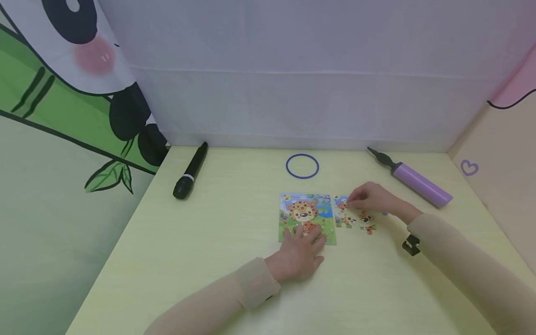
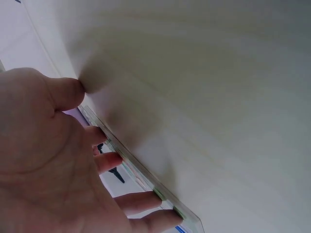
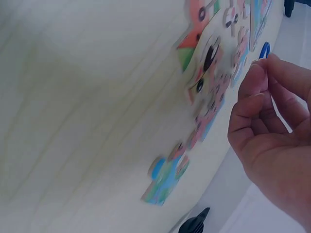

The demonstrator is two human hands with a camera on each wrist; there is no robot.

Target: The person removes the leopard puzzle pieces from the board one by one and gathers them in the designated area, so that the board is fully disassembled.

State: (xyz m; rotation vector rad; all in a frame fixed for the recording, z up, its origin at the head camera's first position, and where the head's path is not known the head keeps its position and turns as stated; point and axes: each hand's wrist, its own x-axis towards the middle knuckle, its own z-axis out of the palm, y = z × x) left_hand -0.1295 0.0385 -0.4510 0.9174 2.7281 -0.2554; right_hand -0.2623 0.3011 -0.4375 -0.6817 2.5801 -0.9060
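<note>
A square picture card (image 1: 289,211) with a cartoon leopard lies flat on the table in the head view. My left hand (image 1: 299,256) rests on its lower part with fingers spread; the left wrist view shows the fingertips at the card's edge. Right of the card lie leopard jigsaw puzzle pieces (image 1: 345,218), several of them close together. Over their upper edge is my right hand (image 1: 370,197), its thumb and index fingertips meeting in the right wrist view. Whether a small piece is between them cannot be made out. One loose puzzle piece (image 3: 166,179) lies apart from the rest.
A blue ring (image 1: 302,177) lies behind the card. At the back left is a black microphone (image 1: 191,172); a purple hand pump (image 1: 420,184) lies at the back right, beyond my right hand. Printed cloth walls (image 1: 293,107) bound the table's back and right.
</note>
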